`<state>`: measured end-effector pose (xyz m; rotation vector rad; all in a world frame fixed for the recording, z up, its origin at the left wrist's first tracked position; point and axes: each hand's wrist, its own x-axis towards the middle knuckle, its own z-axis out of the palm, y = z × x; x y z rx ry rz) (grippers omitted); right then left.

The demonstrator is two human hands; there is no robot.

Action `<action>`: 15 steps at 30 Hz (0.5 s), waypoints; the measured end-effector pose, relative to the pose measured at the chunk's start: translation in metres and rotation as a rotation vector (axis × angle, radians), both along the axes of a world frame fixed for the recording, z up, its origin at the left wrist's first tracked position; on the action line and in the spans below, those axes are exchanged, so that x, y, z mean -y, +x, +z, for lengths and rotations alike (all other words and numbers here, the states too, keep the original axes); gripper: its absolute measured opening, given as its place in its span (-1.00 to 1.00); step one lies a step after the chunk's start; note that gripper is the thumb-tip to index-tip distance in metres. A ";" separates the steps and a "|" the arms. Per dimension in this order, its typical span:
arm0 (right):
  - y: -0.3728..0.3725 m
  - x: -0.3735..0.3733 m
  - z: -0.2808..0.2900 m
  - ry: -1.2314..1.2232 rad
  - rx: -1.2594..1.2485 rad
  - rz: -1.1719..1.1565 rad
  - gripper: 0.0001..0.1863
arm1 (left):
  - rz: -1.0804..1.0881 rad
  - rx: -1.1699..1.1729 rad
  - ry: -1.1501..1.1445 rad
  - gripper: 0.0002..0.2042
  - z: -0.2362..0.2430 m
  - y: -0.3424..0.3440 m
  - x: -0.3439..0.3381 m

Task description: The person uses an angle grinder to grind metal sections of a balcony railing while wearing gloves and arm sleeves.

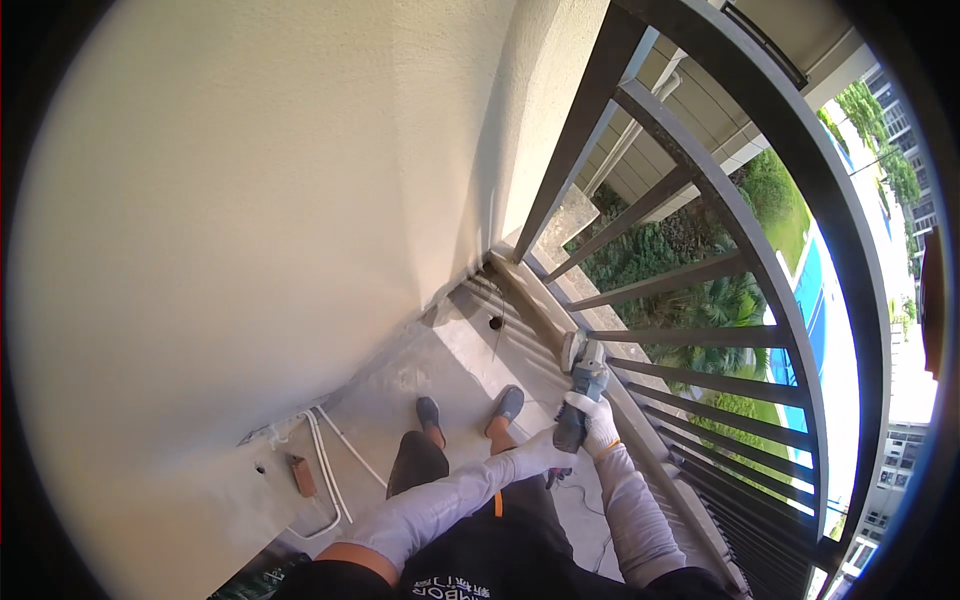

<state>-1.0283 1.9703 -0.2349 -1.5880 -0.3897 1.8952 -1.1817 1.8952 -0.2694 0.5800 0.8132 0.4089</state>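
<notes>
A grey-blue angle grinder [587, 375] is in my hands, its guarded head beside the foot of the dark metal railing, over the ledge at the balcony's edge. My white-gloved right hand [600, 425] is closed round the tool's body. My left hand [548, 448], at the end of a light sleeve, grips the rear end from the left, its fingers partly hidden. A cord loops down below the tool onto the concrete floor [465, 340].
A plastered wall [240, 180] rises on the left. Pale conduits [325, 460] and a brick [300, 475] lie by it. A round hole [494, 322] shows in the floor. The railing [680, 280] runs along the right, with greenery and buildings beyond. My feet stand mid-floor.
</notes>
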 end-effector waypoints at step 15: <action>-0.114 -0.118 -0.280 0.207 0.873 0.515 -0.31 | -0.873 0.126 0.577 -0.72 -0.119 -0.089 0.127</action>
